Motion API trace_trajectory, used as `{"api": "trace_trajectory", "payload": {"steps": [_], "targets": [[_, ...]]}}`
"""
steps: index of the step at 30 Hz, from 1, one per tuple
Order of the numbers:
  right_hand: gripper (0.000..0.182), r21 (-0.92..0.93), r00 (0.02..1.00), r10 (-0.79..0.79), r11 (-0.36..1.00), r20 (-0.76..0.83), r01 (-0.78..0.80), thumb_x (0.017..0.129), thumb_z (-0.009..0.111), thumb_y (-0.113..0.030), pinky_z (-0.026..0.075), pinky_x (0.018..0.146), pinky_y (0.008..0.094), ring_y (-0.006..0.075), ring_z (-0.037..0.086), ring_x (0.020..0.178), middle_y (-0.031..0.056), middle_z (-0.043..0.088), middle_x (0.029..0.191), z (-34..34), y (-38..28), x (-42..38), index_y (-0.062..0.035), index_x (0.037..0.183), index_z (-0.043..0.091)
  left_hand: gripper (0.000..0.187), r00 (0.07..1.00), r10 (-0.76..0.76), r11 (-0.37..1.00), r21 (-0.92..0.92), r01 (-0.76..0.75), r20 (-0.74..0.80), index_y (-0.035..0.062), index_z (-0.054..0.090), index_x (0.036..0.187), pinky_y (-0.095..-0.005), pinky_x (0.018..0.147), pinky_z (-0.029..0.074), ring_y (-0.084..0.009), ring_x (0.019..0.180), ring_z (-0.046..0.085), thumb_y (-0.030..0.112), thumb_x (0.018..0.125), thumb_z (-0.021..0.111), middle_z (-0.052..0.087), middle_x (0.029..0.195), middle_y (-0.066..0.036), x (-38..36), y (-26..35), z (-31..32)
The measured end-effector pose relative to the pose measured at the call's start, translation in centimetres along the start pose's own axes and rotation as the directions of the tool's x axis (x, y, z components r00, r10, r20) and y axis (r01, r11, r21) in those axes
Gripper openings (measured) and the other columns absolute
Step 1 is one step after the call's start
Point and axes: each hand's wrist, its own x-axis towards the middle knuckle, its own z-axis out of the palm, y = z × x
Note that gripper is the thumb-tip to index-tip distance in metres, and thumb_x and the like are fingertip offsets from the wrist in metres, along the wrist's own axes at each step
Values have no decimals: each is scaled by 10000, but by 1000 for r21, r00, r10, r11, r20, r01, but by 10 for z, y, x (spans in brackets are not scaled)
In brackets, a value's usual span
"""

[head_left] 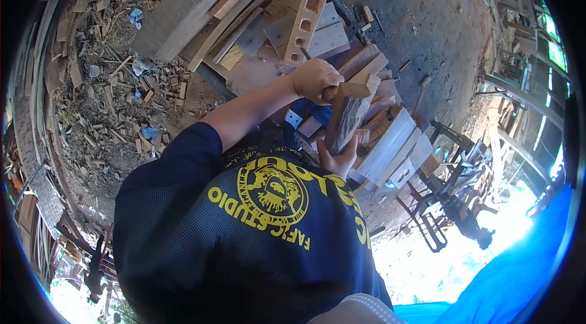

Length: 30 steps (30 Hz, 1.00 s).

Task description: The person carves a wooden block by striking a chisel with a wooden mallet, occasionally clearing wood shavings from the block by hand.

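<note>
My left hand is closed in a fist around a wooden-handled tool. The handle's rounded brown end shows beside the block, and a thin dark part sticks out on the far side; the tool's kind is not clear. Just below, my right hand grips the lower end of a thick wooden block, thumb on one side. The block stands tilted in front of my chest, with a flat cut top and rough grain. My left fist is close beside its upper end. Most of my right arm is hidden behind my shirt.
A workbench beyond my hands carries a wooden piece with several square holes, boards and offcuts. Pale planks lie to the right. A wide grey board leans at the far left. Wood scraps litter the ground; metal frames stand right.
</note>
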Motion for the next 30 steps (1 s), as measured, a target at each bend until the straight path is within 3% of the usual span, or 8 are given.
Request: {"api": "trace_trajectory", "payload": {"steps": [23,26,27,28,29,30], "targets": [[560,76,999,-31,997,9,30,674,836,-177,501,757,348,186,626,817,125,662,872,-1,-17,13,16,1078,500,276,992,-127,991,-46,127,4,127,510,709,-407,529,461,-306,588,598,260,645,743,549,612,-65,3,-7,-6],[521,39,993,-117,992,5,116,688,814,-148,495,745,342,189,622,764,116,656,851,-16,-16,21,-1,1085,511,294,985,-168,984,-49,169,27,119,487,660,-408,522,445,-308,567,575,260,659,746,519,591,-67,7,-2,-8],[479,80,890,-415,910,189,407,703,788,-130,488,735,335,189,614,745,118,651,852,-33,7,30,-13,1082,520,306,980,-193,979,-59,195,42,122,474,642,-409,519,440,-307,563,571,265,663,745,514,585,-66,8,0,-9],[438,172,669,-659,745,344,645,718,762,-111,482,725,329,189,606,726,121,647,852,-43,19,34,-25,1079,530,306,980,-195,979,-58,197,43,122,474,642,-409,519,440,-307,563,571,265,663,745,514,585,-66,7,0,-8],[421,680,812,-567,540,-141,495,740,710,-111,470,724,303,197,593,775,123,609,932,-5,-30,31,-54,1111,520,307,980,-191,979,-65,194,46,123,476,642,-408,518,438,-307,562,570,270,667,744,514,582,-66,6,-1,-6],[414,683,828,-508,519,-237,514,725,722,-98,474,733,317,195,600,784,136,625,917,9,-33,26,-46,1088,530,308,981,-186,979,-71,189,49,123,477,641,-407,517,436,-306,561,569,276,670,743,515,580,-66,6,-1,-5]]}}
